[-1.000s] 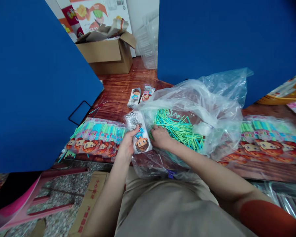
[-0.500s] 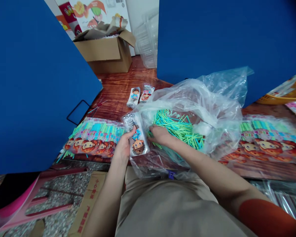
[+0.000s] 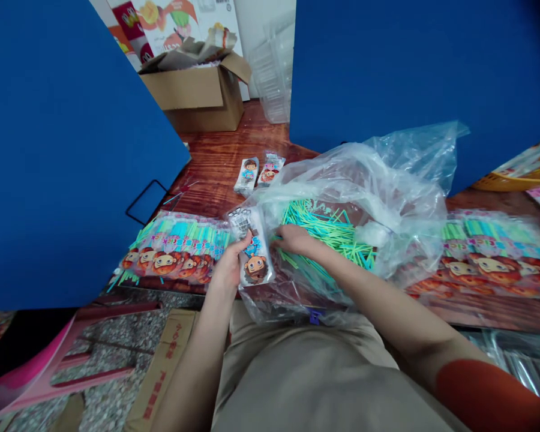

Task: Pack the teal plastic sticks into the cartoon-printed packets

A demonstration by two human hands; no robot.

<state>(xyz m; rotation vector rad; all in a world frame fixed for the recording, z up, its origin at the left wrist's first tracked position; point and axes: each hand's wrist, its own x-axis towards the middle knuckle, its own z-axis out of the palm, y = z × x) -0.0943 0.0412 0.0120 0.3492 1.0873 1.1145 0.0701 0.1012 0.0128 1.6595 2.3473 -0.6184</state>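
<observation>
My left hand [image 3: 228,267] is closed on a small printed packet [image 3: 252,249] with a cartoon face, held upright at the near edge of the table. My right hand [image 3: 296,239] reaches into a large clear plastic bag [image 3: 373,186] and its fingers pinch a bunch of the green and blue sticks [image 3: 328,231] heaped inside. The two hands are a few centimetres apart, the packet just left of the bag's mouth.
Filled packets lie in rows at the left [image 3: 171,249] and the right [image 3: 481,261] of the wooden table [image 3: 216,168]. Two more packets [image 3: 258,171] lie farther back. An open cardboard box [image 3: 198,90] stands behind. A flat carton [image 3: 162,366] lies on the floor.
The right hand has shifted slightly back and up in the bag, gathering sticks. The left hand keeps the packet almost in place.
</observation>
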